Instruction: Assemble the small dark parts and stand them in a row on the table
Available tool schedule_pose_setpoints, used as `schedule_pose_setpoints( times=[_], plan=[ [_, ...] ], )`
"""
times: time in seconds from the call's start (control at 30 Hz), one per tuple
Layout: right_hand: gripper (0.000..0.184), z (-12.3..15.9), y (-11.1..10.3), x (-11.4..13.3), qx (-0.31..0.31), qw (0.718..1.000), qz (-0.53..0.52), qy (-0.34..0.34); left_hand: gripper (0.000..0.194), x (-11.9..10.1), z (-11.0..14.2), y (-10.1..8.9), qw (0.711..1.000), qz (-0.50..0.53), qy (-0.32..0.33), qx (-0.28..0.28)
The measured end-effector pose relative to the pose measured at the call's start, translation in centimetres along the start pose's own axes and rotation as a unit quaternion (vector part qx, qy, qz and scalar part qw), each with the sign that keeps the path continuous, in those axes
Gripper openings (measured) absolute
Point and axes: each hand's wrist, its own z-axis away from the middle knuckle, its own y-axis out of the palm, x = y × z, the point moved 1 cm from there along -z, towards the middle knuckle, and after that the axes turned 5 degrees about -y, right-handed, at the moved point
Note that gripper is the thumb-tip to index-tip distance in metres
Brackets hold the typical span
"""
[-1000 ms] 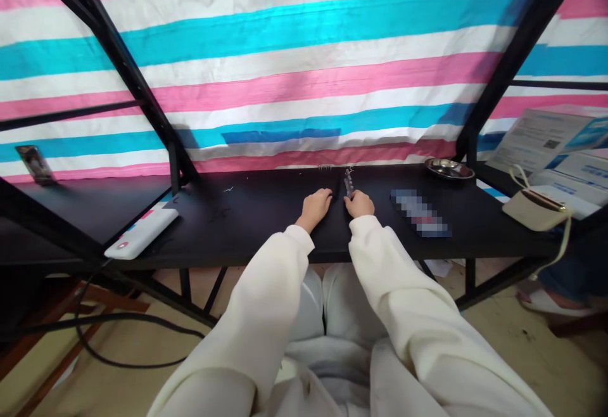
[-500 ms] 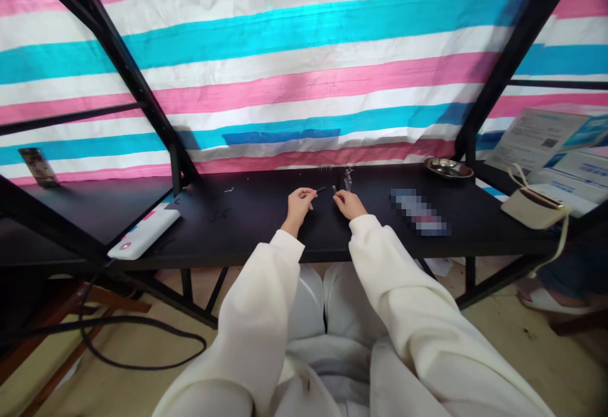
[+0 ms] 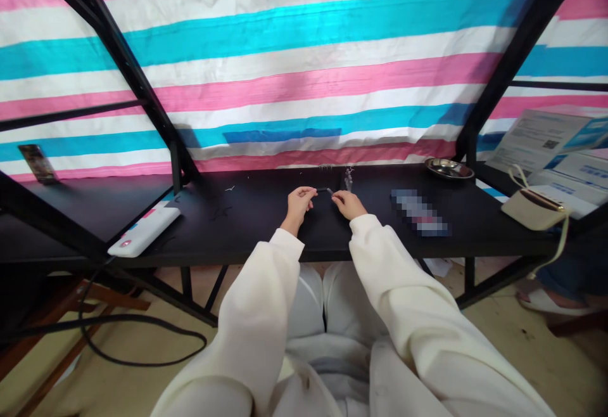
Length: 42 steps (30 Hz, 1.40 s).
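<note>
Striped sheeting (image 3: pixel 304 87) backs the black table (image 3: pixel 256 233); over it, the left hand (image 3: pixel 297 205) has its grip pinched on a dark stick (image 3: pixel 323 189), long axis crosswise, pointing at a small grey piece (image 3: pixel 330 192) pinched by the right hand (image 3: pixel 350 204), clear pieces (image 3: pixel 348 180) just beyond

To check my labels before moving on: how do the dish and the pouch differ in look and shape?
The dish is shiny metal; the pouch is matte cream. The dish is round and open, while the pouch is boxier, with a hanging strap. Neither is held.
</note>
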Motion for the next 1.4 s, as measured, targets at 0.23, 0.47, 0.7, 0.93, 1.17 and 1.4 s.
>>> schedule_pose_setpoints(
  times=[0.23,0.47,0.7,0.93,1.17,1.4],
  plan=[
    [0.023,0.0,-0.5,0.5,0.02,1.0,-0.001,0.009,0.03,-0.2,0.1,-0.1,1.0,-0.007,-0.002,-0.001],
    [0.024,0.1,-0.5,0.9,-0.004,0.999,-0.042,-0.007,0.031,-0.2,0.1,-0.1,1.0,0.001,0.007,0.013],
    [0.033,0.2,-0.3,1.2,0.0,0.996,-0.088,0.008,0.032,0.3,0.0,0.1,0.996,-0.027,-0.011,0.08],
    [0.03,0.3,-0.3,1.5,-0.003,0.995,-0.1,-0.01,0.034,0.3,0.0,0.1,0.995,-0.035,-0.019,0.095],
    [0.027,0.3,-0.3,1.9,-0.02,0.996,-0.088,-0.019,0.045,0.0,0.5,0.5,0.992,-0.058,-0.023,0.111],
    [0.029,0.4,-0.1,2.4,-0.002,0.994,-0.095,-0.047,0.032,-0.1,0.7,0.7,0.989,-0.078,-0.001,0.127]
  ],
)
